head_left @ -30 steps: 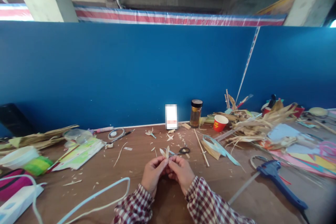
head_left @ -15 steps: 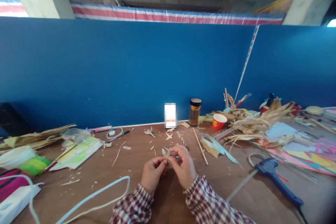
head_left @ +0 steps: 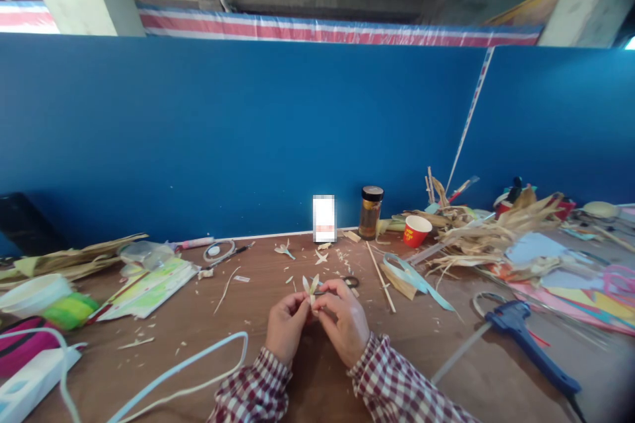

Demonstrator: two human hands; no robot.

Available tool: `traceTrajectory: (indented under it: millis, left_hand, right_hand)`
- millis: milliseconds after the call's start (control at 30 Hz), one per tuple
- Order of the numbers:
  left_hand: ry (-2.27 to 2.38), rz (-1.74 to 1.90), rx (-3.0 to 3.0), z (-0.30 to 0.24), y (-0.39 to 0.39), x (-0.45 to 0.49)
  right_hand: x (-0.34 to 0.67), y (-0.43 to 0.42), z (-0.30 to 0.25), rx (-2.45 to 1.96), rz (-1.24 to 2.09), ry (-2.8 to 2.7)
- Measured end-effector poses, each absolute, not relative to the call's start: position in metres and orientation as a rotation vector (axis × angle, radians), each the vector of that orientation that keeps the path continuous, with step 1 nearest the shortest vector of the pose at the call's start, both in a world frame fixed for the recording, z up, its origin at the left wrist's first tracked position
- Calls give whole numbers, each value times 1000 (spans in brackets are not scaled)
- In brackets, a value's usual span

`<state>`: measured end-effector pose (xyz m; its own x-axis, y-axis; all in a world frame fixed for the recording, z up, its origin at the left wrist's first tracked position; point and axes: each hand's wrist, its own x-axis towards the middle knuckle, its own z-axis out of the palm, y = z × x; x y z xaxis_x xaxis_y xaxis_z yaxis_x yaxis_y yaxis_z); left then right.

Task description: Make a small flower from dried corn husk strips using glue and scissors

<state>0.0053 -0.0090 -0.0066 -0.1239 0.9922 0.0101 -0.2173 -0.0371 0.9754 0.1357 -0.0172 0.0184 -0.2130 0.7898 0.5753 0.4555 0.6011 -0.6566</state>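
Note:
My left hand (head_left: pixel 286 328) and my right hand (head_left: pixel 342 320) meet over the brown table (head_left: pixel 208 337), both in checked sleeves. Together their fingertips pinch a small pale husk piece (head_left: pixel 310 285) with pointed petal-like tips that stick up between them. Just behind the hands lie black-handled scissors (head_left: pixel 347 282) and scattered husk scraps (head_left: pixel 321 256).
A blue glue gun (head_left: pixel 528 344) lies at the right, beside a heap of dried corn husks (head_left: pixel 489 234), a red paper cup (head_left: pixel 415 231) and a dark jar (head_left: pixel 370 213). At left are a white cable (head_left: pixel 188 370), a printed packet (head_left: pixel 149 291) and a white bowl (head_left: pixel 32 294). A blue partition stands behind.
My hands stayed together on the husk piece. The right fingers have shifted around it and its pointed tips now stand slightly higher and more spread.

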Motion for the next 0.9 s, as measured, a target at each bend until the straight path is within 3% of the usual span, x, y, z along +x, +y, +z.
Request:
traceTrajectory:
  millis: [900]
  left_hand:
    - [1095,1380,929,-5,-10,7]
  right_hand:
    - [134,-13,20,-981,568,-1626]
